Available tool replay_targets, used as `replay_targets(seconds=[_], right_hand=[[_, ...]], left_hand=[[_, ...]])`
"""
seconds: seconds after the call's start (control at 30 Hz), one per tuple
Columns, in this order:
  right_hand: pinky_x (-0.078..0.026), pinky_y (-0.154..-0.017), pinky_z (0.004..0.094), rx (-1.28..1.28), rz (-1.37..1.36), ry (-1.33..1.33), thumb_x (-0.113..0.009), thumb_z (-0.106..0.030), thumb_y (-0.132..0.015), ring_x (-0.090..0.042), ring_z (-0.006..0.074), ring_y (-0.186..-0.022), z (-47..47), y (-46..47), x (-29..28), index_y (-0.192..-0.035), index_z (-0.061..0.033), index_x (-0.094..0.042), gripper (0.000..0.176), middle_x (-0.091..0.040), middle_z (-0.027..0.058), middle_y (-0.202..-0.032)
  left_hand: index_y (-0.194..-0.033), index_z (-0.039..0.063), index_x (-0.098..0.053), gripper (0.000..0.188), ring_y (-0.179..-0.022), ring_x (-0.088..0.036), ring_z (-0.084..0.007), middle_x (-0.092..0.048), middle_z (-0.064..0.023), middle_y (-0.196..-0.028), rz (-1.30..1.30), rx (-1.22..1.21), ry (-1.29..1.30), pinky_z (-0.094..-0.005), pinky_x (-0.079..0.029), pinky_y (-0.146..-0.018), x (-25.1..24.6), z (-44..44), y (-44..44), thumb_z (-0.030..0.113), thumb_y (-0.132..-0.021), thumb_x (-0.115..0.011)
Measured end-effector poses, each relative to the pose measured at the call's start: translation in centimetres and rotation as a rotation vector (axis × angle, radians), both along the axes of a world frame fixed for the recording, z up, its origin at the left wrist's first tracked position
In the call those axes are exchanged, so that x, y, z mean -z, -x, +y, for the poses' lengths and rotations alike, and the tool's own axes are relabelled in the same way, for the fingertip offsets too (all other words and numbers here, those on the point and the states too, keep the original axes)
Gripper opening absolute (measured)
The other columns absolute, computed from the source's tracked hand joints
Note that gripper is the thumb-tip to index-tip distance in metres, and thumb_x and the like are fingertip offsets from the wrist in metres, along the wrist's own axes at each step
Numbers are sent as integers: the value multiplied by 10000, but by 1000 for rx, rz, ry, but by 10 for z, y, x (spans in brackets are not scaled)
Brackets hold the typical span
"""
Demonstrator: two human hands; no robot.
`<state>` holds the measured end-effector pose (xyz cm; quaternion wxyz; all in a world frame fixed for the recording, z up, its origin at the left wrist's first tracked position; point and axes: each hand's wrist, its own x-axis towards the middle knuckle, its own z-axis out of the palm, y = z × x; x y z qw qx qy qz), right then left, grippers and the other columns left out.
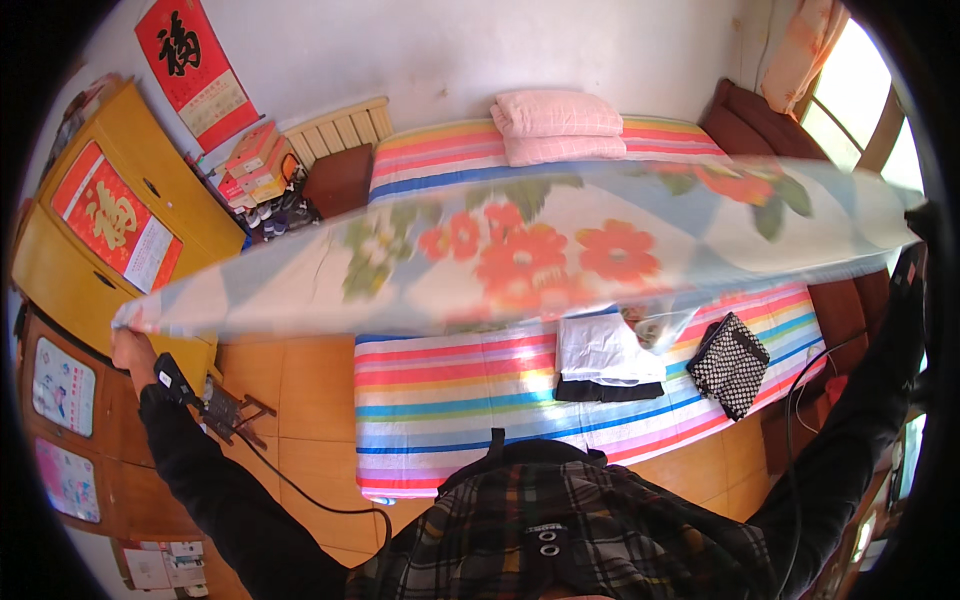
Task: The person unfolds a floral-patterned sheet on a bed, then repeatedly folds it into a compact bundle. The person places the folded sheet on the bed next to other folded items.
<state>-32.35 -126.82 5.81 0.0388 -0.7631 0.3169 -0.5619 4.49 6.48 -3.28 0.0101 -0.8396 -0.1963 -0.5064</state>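
Observation:
A large floral sheet (450, 270), pale with red flowers, green leaves and blue-grey patches, stretches between my two raised hands. My left hand (133, 352) grips its left end. At the right rim my right hand (916, 225) is in deep shadow, with the sheet's right end drawn out to it. The sheet is blurred and hangs above a bed with a striped bedsheet (450, 420), hiding its middle. On the bed, below the sheet's lower edge, lie folded white cloth (604, 349), a folded black cloth (607, 391) and a folded black-and-white patterned garment (731, 365).
Two folded pink quilts or pillows (559, 127) are stacked at the bed's far side. A yellow cabinet (180, 225) stands left, near stacked shoe boxes (255, 161) and a small folding stool (232, 412). Dark red furniture (847, 315) borders the right side. Cables (322, 506) run along both my arms.

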Motion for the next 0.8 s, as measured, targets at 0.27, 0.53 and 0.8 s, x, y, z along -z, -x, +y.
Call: replay_targets(seconds=[0.27, 0.53, 0.8], right_hand=[[-460, -820, 336, -19, 128, 66, -424, -388, -895, -597, 243, -999, -58, 52, 42, -1142, -78, -594, 432, -612, 117, -1118], [-474, -721, 312, -233, 687, -48, -489, -60, -861, -609, 286, -799, 98, 63, 151, -996, -22, -597, 177, -632, 145, -867], [-443, -697, 460, -109, 1172, 36, -554, -111, -730, -565, 357, -807, 137, 70, 260, -735, -53, -575, 61, -583, 153, -776]], left_hand=[[-868, 120, -685, 255, -813, -657, -258, -681, -62, -894, 380, -440, -67, -392, -506, -637, 70, 23, 51, 355, -774, -653], [-823, 47, -686, 285, -633, -619, -246, -677, -54, -763, 703, -273, 98, -381, -491, -562, 170, 58, 91, 320, -818, -603], [-872, 3, -645, 286, -684, -612, -271, -653, -99, -837, 100, -12, 1021, -396, -484, -565, 235, 9, 96, 257, -852, -514]])
